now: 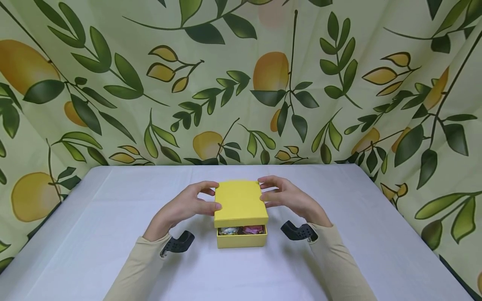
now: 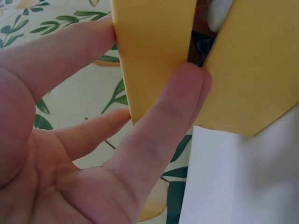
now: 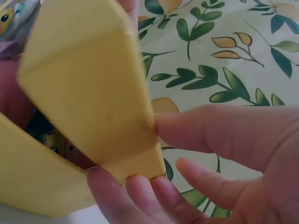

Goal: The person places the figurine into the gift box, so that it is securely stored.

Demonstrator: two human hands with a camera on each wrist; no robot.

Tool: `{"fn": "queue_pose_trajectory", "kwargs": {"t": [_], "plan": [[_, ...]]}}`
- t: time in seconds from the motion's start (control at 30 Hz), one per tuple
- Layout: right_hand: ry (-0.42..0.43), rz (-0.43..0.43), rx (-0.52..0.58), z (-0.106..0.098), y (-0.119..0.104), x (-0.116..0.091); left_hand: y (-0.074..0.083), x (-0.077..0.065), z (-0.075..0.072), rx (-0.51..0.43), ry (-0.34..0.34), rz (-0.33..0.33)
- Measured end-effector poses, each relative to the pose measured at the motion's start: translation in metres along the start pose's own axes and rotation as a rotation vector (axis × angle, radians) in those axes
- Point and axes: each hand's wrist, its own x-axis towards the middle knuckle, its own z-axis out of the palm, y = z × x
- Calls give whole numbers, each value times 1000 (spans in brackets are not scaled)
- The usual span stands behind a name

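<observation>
In the head view a yellow lid (image 1: 241,202) sits raised and tilted over a yellow box (image 1: 242,241), with a gap along the near side. Through it show a pale bluish bundle (image 1: 228,230) and a pink one (image 1: 253,229). My left hand (image 1: 182,209) holds the lid's left side, thumb near the front and fingers toward the back. On the opposite side, my right hand (image 1: 291,198) grips the lid (image 3: 93,88) with thumb and fingers. The left wrist view has fingertips (image 2: 184,81) right at the seam between lid and box. Most of the contents are hidden.
The box stands on a table with a white cloth (image 1: 113,234). Behind it and at both sides hangs a curtain (image 1: 233,37) printed with leaves and fruit. A black strap mount (image 1: 180,242) is on the left wrist, another (image 1: 297,231) on the right.
</observation>
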Motion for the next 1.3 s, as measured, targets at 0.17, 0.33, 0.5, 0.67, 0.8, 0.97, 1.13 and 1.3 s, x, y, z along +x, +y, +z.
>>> {"fn": "queue_pose_trajectory", "kwargs": {"t": [0.17,0.33,0.5,0.67,0.8,0.97,1.13,1.3], "plan": [[-14,-5,-13,-1,0,-1,1,-1,2,52,-3,-3],[-23,1,-18,-2,1,-2,3,-2,5,141,-2,-20],[-6,35,-147,-3,1,-4,3,-2,9,184,-12,-40],[-3,41,-234,-3,2,-4,3,-2,10,203,-21,-53],[-5,56,-245,-2,1,-3,3,-3,10,220,-37,-59],[3,77,-246,-2,0,-2,5,-4,10,225,-53,-62],[10,81,-256,-1,0,-2,7,-6,10,236,-61,-73],[6,107,-269,1,0,-3,6,-6,11,217,-56,-84]]}}
